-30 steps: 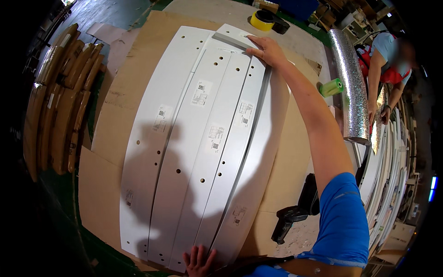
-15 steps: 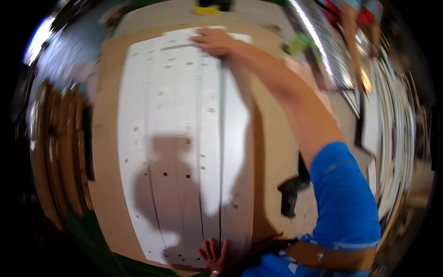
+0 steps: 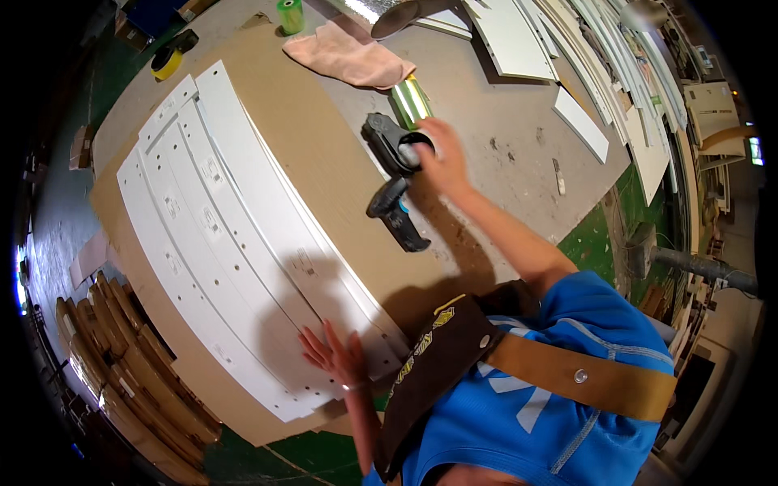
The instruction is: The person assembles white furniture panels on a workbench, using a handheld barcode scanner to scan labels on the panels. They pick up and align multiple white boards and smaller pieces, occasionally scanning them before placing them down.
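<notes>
the white boards (image 3: pixel 212 215) lie flat, toward nine o'clock, on brown cardboard (image 3: pixel 312 130) that covers part of the surface (image 3: pixel 527 130); the sheet probably spares their faces from scuffs. they are packed edge to edge, with a short white strip (image 3: pixel 166 113) across the far end, perhaps to square off the group. the left hand (image 3: pixel 339 356), at seven o'clock, has its fingers spread over the boards' near end, likely to steady them, though i cannot tell how hard it presses, if at all.

the right hand (image 3: pixel 444 162), at one o'clock, is at the round opening of a black handled tool (image 3: pixel 387 150), thumb and fingers apart around it; i cannot tell whether it grips. the tool sits at twelve o'clock, beside the cardboard's edge, perhaps put there for easy reach. just beyond it are a green roll (image 3: pixel 411 101) and a pink cloth (image 3: pixel 344 53).

the boards' long axis runs from eleven o'clock to five, the strip at the eleven o'clock end. the tool lies much the same way, handle pointing to five o'clock.
</notes>
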The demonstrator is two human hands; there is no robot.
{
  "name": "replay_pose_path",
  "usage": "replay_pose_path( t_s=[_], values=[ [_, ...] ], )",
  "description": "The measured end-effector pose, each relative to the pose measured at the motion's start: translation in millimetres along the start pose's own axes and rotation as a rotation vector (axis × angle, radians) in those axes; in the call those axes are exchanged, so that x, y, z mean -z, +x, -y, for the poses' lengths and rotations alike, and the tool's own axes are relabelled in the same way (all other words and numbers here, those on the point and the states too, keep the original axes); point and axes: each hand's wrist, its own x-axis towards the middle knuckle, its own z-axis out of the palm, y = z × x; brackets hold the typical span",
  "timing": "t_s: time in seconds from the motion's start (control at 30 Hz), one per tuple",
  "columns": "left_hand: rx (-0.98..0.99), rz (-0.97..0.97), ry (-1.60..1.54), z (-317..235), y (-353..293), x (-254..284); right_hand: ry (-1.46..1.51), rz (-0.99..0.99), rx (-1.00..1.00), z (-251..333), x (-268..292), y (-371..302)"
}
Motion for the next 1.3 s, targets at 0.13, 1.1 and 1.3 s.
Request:
replay_pose_path(
  t_s=[0.13,1.1,1.3],
  values=[
    [-0.085,-0.136,-0.001,7.1,49.8,-8.8,-0.078,0.159,-0.286,-16.6,84.1,-40.6],
    [-0.015,-0.124,-0.15,11.2,117.4,13.1,0.983,0.865,-0.645,210.3,-273.3,241.1],
    [0.076,-0.446,-0.316,23.1,69.1,13.8,0.818,0.901,-0.51,211.4,-373.5,279.9]
  ],
)
